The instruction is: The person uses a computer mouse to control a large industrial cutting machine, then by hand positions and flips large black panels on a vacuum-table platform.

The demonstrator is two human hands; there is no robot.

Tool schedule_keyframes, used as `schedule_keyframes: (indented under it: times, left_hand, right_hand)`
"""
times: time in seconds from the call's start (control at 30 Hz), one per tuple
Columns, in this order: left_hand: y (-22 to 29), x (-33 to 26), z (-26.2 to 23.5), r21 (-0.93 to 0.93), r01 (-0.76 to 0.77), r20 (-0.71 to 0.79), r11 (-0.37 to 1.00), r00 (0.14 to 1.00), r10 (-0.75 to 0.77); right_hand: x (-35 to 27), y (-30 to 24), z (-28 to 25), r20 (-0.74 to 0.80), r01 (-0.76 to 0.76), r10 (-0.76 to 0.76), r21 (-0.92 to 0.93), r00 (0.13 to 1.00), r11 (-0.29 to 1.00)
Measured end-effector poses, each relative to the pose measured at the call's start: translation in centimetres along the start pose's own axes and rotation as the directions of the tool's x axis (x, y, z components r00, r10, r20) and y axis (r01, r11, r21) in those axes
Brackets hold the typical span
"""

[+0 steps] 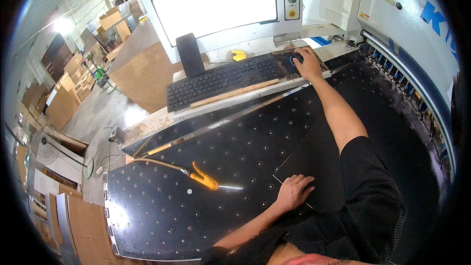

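Head: right fingers hold mouse atop shelf.

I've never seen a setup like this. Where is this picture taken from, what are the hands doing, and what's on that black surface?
There is no robot here: the hands are a person's own. The single picture comes from a fisheye camera worn on the head, looking down, so straight edges bend near the rim.

The right hand is on a computer mouse, beside a black keyboard below a bright screen. The left hand holds nothing; it rests at the edge of what looks like a plain dark panel.

That panel lies on a black table dotted with small round fittings. A yellow air gun with a hose also lies there.
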State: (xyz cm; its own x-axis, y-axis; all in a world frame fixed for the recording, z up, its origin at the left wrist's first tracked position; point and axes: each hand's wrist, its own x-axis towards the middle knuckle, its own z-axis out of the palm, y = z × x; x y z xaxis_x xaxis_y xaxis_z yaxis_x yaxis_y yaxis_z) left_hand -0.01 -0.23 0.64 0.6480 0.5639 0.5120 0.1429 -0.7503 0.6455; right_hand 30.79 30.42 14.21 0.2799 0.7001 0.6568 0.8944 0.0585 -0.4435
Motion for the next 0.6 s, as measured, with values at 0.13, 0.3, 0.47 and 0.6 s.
schedule_keyframes:
  times: [0.13, 0.3, 0.47, 0.6]
  left_hand:
    - [0.0, -0.1, 0.0, 0.004, 0.002, 0.007, 1.000, 1.000, -0.002]
    - [0.2, 0.1, -0.2, -0.004, 0.011, 0.024, 1.000, 1.000, -0.011]
    - [-0.1, -0.1, 0.1, -0.004, 0.019, 0.028, 1.000, 0.999, -0.019]
    - [0.0, -0.1, -0.1, 0.001, 0.020, 0.028, 1.000, 0.999, -0.020]
  right_hand:
    - [0.0, 0.2, -0.2, 0.003, 0.041, -0.041, 0.044, 0.999, 0.998]
    - [-0.1, 0.5, -0.3, 0.008, 0.060, -0.061, 0.046, 0.998, 0.997]
    - [-0.2, 0.0, -0.2, -0.010, 0.024, -0.023, 0.023, 1.000, 0.999]
    - [-0.4, -0.7, -0.6, -0.002, 0.002, -0.002, 0.024, 1.000, 1.000]
